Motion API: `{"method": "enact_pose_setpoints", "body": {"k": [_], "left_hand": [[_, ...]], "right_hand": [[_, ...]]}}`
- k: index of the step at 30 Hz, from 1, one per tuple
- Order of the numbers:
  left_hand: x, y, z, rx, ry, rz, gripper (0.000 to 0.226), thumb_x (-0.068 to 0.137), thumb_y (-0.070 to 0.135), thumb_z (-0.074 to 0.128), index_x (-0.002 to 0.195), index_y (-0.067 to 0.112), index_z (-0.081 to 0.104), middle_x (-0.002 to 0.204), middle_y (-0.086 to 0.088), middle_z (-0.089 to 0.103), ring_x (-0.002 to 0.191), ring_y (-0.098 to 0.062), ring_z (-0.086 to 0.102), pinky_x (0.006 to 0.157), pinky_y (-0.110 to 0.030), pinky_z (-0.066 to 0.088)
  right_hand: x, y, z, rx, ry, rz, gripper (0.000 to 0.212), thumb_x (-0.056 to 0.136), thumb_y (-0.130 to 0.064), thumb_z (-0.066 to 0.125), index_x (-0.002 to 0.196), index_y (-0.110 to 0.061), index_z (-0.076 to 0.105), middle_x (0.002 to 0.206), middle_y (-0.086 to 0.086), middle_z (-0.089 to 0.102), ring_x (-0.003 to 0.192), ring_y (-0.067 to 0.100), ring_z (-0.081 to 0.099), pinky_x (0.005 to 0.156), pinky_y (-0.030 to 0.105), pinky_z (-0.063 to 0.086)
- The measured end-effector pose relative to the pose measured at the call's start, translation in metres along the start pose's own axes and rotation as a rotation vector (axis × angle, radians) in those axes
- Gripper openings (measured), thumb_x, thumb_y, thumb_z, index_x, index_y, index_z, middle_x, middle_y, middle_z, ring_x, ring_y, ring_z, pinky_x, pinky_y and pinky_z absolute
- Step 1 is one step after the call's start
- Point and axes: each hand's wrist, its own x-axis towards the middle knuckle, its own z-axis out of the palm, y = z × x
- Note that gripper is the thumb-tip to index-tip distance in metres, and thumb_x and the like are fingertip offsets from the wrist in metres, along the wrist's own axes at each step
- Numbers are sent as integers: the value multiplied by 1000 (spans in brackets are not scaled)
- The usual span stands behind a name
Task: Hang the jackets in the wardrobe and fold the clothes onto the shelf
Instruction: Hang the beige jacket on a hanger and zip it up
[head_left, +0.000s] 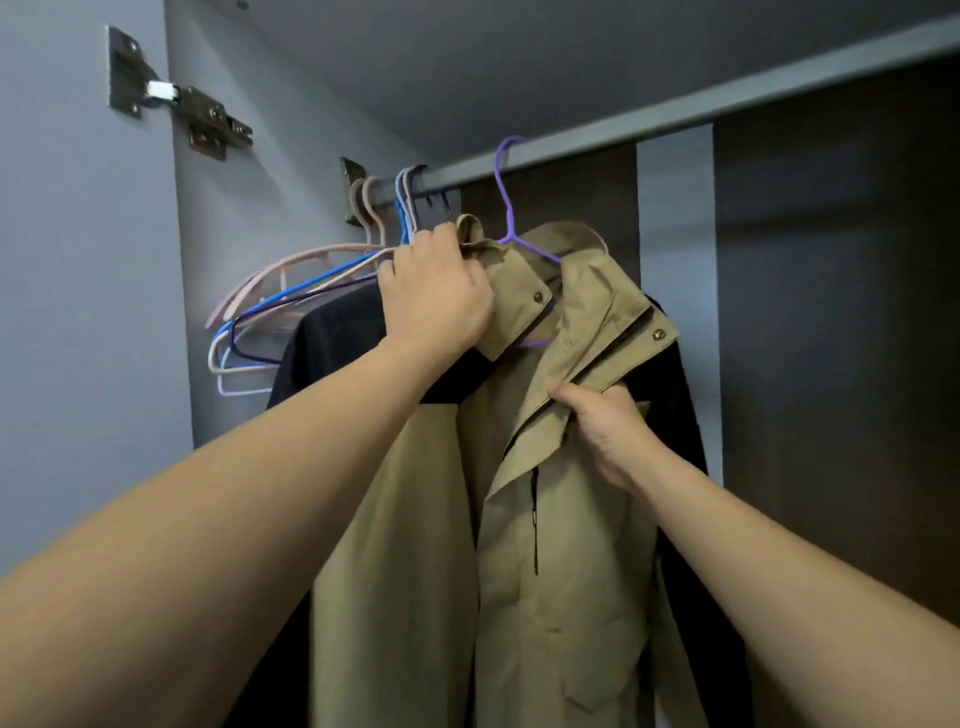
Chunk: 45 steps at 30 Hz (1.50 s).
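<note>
Nearest us, our two bare forearms reach up and in from 7 and 5 o'clock. Our left hand (436, 296) sits just above centre, fingers curled round the collar edge of the tan jacket (519, 519), bunching the cloth up near the hook side. Our right hand (602, 431), at about 4 o'clock from the left one, pinches the front flap under the collar between thumb and fingers. Both hands hold fabric; neither is slack.

The jacket hangs at centre on a purple hanger (506, 208) whose hook is over the wardrobe rail (623, 132) at 12 o'clock. A dark garment (332, 343) hangs just beside it at 9 o'clock, and spare hangers (270, 301) bunch further left against the wardrobe side wall (270, 156). A door hinge (182, 104) sits at 10 o'clock.

We judge this as straightening the collar, with the jacket hung. Risks:
- pulling the flap down too hard could tip the hanger and slide one shoulder off
- tugging sideways could drag the hook along the rail into the dark garment
- lifting at the collar could unseat the hook

No brand, label or readable writing shows; the snaps on the collar are too small to read.
</note>
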Motion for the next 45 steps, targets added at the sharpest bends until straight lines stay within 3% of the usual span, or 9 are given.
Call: {"method": "enact_pose_setpoints", "body": {"k": [5,8,14,18,21,25,32,39,45], "left_hand": [[-72,-30,6,242,-33,193,67,96,45,33,156,18,21,160,-9,23,149,-31,14,121,-51,0],[-111,-37,9,204,-113,190,74,95,44,40,158,19,13,164,-8,13,151,-30,5,122,-49,-2],[-178,-37,17,129,-271,126,82,92,35,53,158,22,6,165,-10,0,151,-33,3,123,-47,5],[-202,-32,22,90,-246,42,83,87,31,59,156,22,14,160,-15,7,145,-36,14,120,-47,18],[-209,-27,23,78,-206,-122,81,84,32,61,152,25,18,153,-13,19,135,-36,26,109,-49,26],[-240,-33,25,124,-171,-112,72,83,34,61,145,21,26,142,-13,33,123,-34,37,101,-47,32],[-356,-62,34,168,-519,85,42,90,29,50,129,16,48,124,-8,50,105,-28,47,88,-39,41],[-428,-53,69,-186,-925,-426,36,95,16,42,126,14,59,121,-13,65,111,-33,60,90,-34,49],[-474,-57,90,-181,-1211,-515,22,89,8,46,91,9,68,92,-5,68,92,-29,63,65,-28,50]], "right_hand": [[-12,17,-1,-87,11,-17,19,81,-12,70,99,-14,65,96,5,72,90,22,69,76,33,57],[-24,34,-6,-143,13,-29,19,83,-20,69,97,-20,57,98,-1,69,87,14,66,65,26,53],[-40,63,-15,-390,71,-68,14,81,-27,66,92,-20,61,100,5,67,89,23,62,80,39,52],[-50,74,-17,-486,89,-124,10,83,-30,64,83,-19,64,91,0,70,91,22,65,83,35,52],[-60,75,-13,-545,99,-161,20,85,-32,62,69,-20,57,76,-5,65,79,21,61,63,28,44],[-85,92,-16,-670,46,-116,23,83,-47,63,78,-26,55,94,-4,62,86,17,58,74,30,43],[-176,199,-54,-823,-63,58,4,87,-29,60,87,-25,59,96,-5,56,78,8,53,74,25,37],[-226,277,-97,-628,64,406,24,90,-17,56,114,-17,55,112,2,55,94,18,53,78,28,40],[-269,335,-119,45,274,963,47,91,-21,61,135,-14,46,123,3,43,98,20,49,86,34,42]]}}
